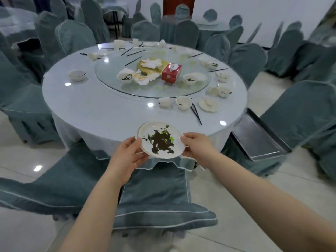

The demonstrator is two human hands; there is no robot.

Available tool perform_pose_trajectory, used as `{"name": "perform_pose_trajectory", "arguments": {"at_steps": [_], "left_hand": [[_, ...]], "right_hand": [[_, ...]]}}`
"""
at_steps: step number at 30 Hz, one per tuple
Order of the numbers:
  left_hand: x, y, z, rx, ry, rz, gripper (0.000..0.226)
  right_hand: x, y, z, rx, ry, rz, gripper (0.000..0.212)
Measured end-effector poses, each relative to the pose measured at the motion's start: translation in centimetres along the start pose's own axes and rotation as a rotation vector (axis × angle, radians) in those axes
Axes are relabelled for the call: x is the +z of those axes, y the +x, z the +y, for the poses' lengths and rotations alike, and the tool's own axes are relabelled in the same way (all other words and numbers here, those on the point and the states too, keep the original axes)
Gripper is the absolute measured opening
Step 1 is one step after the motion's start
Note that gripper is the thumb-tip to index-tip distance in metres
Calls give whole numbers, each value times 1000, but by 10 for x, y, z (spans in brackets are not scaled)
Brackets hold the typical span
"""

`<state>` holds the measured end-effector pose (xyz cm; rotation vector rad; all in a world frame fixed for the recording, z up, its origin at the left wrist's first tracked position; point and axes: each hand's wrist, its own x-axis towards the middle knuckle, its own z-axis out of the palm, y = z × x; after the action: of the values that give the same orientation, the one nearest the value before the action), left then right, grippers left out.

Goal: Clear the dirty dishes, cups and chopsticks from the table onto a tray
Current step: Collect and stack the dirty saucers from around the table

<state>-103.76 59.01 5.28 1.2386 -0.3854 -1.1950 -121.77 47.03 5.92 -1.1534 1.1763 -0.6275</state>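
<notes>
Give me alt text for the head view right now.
Both hands, left hand and right hand, hold a dirty white round plate at the near edge of a round white table littered with dishes; an empty metal tray sits to its right.

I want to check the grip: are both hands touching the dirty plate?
Touching. The head view shows the left hand and the right hand with fingers wrapped on opposite rims of the dirty plate, held off the table.
</notes>
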Motion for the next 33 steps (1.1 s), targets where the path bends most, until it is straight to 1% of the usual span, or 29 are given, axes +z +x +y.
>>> {"name": "perform_pose_trajectory", "arguments": {"at_steps": [1,4,7,9,14,17,19,23,28,31,33], "left_hand": [[8,-1,-1,-2,-2,-11,31],[40,4,-5,-10,-16,-8,24],[84,20,-21,-7,2,-36,14],[123,36,-38,-25,12,-57,12],[229,80,-81,-99,-40,-91,21],[277,103,-99,-121,-21,-112,21],[301,118,-107,-111,-20,-74,21],[316,142,-113,-108,-58,46,19],[297,188,-112,-54,-70,195,21],[288,226,-115,-33,-162,271,24],[286,253,-116,-43,-235,282,26]], "right_hand": [[-10,-1,0,-13,-4,10,8],[-47,2,0,-45,-34,67,14],[-99,16,0,-38,2,78,10],[-140,34,2,-30,0,93,9],[-240,92,6,16,-15,116,12],[-289,125,4,34,-25,81,14],[-313,147,-2,32,-29,36,16],[-328,191,-11,27,-15,-47,14],[-330,255,-8,73,3,-99,10],[-334,294,-11,103,-46,-110,11],[-336,323,-20,103,-102,-89,9]]}}
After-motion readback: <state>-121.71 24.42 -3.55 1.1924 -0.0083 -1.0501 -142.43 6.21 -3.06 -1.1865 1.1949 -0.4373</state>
